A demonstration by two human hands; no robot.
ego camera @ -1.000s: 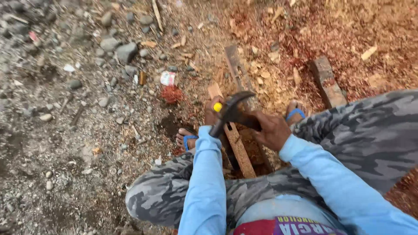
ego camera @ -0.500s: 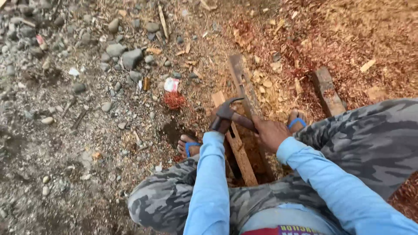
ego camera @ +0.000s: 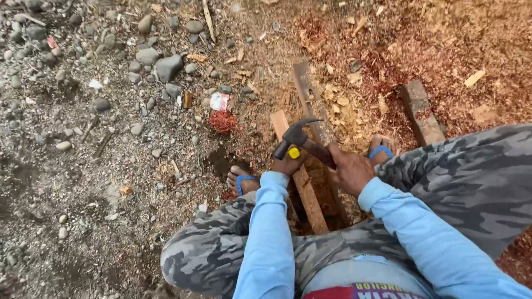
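Steel-headed claw hammer [ego camera: 296, 134] sits between the knees of a squatting person, its dark head raised above a narrow wooden plank [ego camera: 302, 182] that runs along the ground between the feet; the left hand [ego camera: 288, 164] is clamped around the hammer's handle just below the head, fingers closed, with a yellow patch of the grip showing above the knuckles; the right hand [ego camera: 349, 170] lies just beside it on the right, fingers curled together around the brown handle end of a long dark blade [ego camera: 306, 94], a machete-like tool that lies on the ground and points away from the person; whether the right palm grips that handle fully cannot be told, since the back of the hand hides it; both forearms wear light blue sleeves [ego camera: 266, 238], and the legs wear grey camouflage trousers [ego camera: 471, 182]; each foot shows a blue sandal strap [ego camera: 244, 179], one foot on either side of the plank; red-brown sawdust and pale wood chips [ego camera: 388, 50] cover the ground ahead and to the right; a short weathered wooden block [ego camera: 421, 111] lies well apart on the right; grey gravel and rounded stones [ego camera: 166, 66] fill the left side.
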